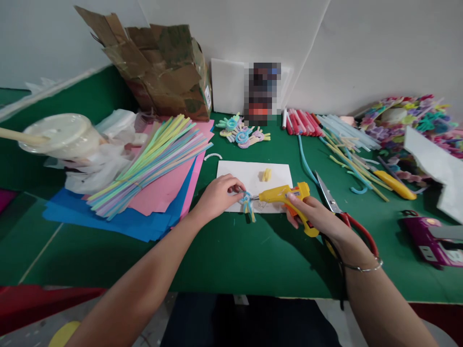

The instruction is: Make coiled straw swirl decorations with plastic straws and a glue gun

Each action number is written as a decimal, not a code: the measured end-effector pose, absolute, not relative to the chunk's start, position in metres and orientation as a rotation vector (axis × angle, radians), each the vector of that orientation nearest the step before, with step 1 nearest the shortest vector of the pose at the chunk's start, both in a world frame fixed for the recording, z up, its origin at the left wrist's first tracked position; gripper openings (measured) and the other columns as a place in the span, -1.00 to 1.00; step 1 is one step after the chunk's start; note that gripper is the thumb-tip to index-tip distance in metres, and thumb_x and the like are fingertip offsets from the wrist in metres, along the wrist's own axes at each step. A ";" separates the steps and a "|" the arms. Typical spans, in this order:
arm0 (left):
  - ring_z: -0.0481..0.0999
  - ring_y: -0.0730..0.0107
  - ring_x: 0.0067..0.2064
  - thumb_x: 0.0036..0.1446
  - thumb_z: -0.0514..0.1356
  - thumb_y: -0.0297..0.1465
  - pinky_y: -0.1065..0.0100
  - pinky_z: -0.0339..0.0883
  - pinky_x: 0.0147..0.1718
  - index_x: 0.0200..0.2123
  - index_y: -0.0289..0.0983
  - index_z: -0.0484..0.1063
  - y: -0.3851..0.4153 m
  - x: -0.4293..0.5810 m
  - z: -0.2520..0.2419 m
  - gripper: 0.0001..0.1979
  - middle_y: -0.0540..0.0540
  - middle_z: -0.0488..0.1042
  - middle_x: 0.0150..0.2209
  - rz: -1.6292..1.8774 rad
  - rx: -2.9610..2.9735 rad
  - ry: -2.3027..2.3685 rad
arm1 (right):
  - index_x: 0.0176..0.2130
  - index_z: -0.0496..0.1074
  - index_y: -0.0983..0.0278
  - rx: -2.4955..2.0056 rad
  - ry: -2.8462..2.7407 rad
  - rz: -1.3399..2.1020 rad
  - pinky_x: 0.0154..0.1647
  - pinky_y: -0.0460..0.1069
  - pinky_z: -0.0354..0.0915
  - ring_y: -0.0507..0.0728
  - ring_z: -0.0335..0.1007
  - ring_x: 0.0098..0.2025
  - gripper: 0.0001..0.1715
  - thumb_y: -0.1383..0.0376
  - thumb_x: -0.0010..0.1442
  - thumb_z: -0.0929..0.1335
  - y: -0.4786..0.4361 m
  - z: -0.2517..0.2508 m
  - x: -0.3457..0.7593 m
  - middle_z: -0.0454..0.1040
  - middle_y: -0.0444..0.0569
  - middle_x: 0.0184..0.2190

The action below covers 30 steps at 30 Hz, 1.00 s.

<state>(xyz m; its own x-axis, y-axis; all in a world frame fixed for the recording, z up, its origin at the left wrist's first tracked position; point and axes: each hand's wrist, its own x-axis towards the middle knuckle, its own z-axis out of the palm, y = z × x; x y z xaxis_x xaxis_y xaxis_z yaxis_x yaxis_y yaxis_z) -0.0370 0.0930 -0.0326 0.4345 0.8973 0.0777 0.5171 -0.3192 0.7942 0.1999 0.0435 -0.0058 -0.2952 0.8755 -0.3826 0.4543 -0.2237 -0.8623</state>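
Note:
My right hand is wrapped round a yellow hot glue gun whose nozzle points left. The nozzle tip meets, or comes very close to, a small blue and yellow pipe cleaner piece. Thumb and fingertips of my left hand pinch that piece at its upper end, and its loose ends hang over the near edge of a white board. A short yellow pipe cleaner bundle lies on the board. Finished-looking coiled pipe cleaner shapes rest behind it.
Scissors with red handles lie beside my right wrist. Farther right are a yellow cutter and a purple tool. Pipe cleaners are heaped at left on coloured sheets, before a cardboard box. Red markers stand behind.

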 end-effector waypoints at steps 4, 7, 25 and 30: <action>0.40 0.44 -0.34 0.02 0.18 -0.50 0.38 0.30 -0.35 -0.39 -0.24 0.43 0.093 -0.037 -0.033 -0.93 -0.01 0.39 -0.37 0.684 1.980 1.184 | -0.76 0.26 0.24 -1.609 -1.674 1.521 -0.49 -0.04 0.10 0.00 0.12 -0.62 -0.25 -0.16 0.17 0.10 0.043 -0.006 0.201 0.23 -0.10 -0.74; 0.40 0.45 -0.34 0.02 0.18 -0.50 0.39 0.29 -0.35 -0.39 -0.24 0.43 0.093 -0.037 -0.034 -0.93 0.00 0.39 -0.37 0.690 1.985 1.178 | -0.77 0.24 0.24 -1.606 -1.691 1.505 -0.44 -0.04 0.12 0.01 0.13 -0.59 -0.25 -0.15 0.18 0.09 0.044 -0.007 0.201 0.22 -0.09 -0.74; 0.39 0.46 -0.35 0.02 0.19 -0.49 0.40 0.29 -0.35 -0.39 -0.25 0.44 0.094 -0.037 -0.035 -0.94 0.00 0.37 -0.39 0.699 1.996 1.175 | -0.77 0.25 0.25 -1.592 -1.710 1.483 -0.49 -0.05 0.11 -0.01 0.14 -0.60 -0.23 -0.19 0.16 0.09 0.045 -0.006 0.201 0.22 -0.09 -0.74; 0.40 0.46 -0.35 0.02 0.18 -0.51 0.40 0.29 -0.35 -0.39 -0.25 0.44 0.094 -0.037 -0.035 -0.93 0.00 0.38 -0.37 0.695 1.988 1.173 | -0.74 0.28 0.26 -1.587 -1.697 1.518 -0.50 -0.06 0.12 -0.01 0.15 -0.60 -0.25 -0.19 0.14 0.11 0.044 -0.010 0.205 0.24 -0.09 -0.73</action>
<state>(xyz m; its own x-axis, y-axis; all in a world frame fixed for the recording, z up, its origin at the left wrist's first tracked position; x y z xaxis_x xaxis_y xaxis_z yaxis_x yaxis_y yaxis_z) -0.0375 0.0937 -0.0355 0.4418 0.8926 0.0901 0.5072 -0.3313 0.7956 0.2046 0.0440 -0.0096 -0.3012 0.8721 -0.3856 0.4801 -0.2108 -0.8515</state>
